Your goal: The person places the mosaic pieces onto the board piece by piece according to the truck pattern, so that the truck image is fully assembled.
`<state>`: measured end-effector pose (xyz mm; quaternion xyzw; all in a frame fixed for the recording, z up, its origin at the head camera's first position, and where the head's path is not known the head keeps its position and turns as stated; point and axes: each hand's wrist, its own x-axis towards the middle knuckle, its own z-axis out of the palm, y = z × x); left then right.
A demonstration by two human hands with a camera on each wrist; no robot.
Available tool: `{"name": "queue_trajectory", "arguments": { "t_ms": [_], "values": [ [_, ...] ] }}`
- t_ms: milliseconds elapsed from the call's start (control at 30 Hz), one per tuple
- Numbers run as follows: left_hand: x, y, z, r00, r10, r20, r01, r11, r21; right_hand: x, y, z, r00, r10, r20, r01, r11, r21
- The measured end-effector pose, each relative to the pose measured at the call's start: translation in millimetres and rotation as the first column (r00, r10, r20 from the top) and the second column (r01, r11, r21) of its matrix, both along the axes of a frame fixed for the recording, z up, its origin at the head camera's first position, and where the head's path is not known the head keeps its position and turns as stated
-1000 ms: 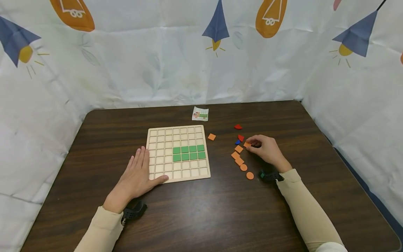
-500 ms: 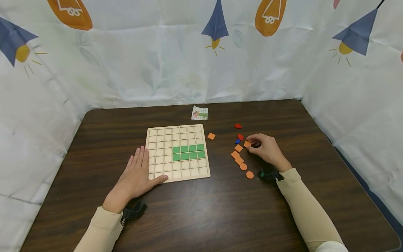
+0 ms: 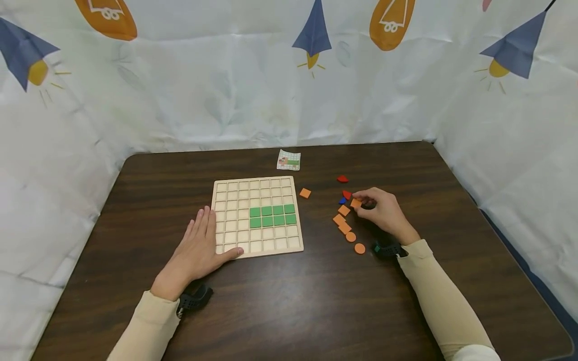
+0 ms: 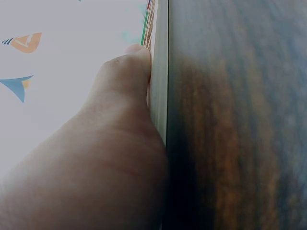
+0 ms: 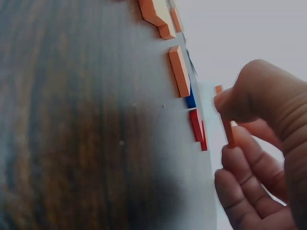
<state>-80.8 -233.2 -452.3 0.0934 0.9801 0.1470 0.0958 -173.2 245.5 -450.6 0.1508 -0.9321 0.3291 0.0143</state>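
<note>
We see the right hand (image 3: 384,211) pinch an orange tile (image 3: 355,203); the left hand (image 3: 194,250), fingers straight, rests on the board (image 3: 232,195) (eight green squares (image 3: 267,221) sit in it).

Over the last second our head view has drifted a touch, so we see the table (image 3: 289,311) and the board (image 3: 231,205) sitting slightly higher and farther right than before. The blue lamp print (image 3: 313,30) has slid with them, and the top edge now cuts off a little more of the orange bulb print (image 3: 110,22). The right hand's (image 3: 384,211) forefinger seems slightly nearer the red piece (image 3: 346,194); we cannot tell whether the orange square (image 3: 355,203) moved too.
</note>
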Motion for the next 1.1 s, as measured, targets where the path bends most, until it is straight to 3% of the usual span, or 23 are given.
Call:
{"name": "queue_trajectory", "arguments": {
  "t_ms": [533,1100],
  "values": [
    [0.3,0.3,-1.2,1.000,0.002,0.001,-0.002,1.000,0.003,1.8,-7.9,17.4,0.997,0.045,-0.056,-0.046,0.999,-0.018],
    [2.9,-0.1,0.4,1.000,0.013,0.003,-0.013,1.000,0.021,-6.2,-44.9,33.7,0.986,0.158,-0.061,-0.158,0.987,0.005]
  ]
}}
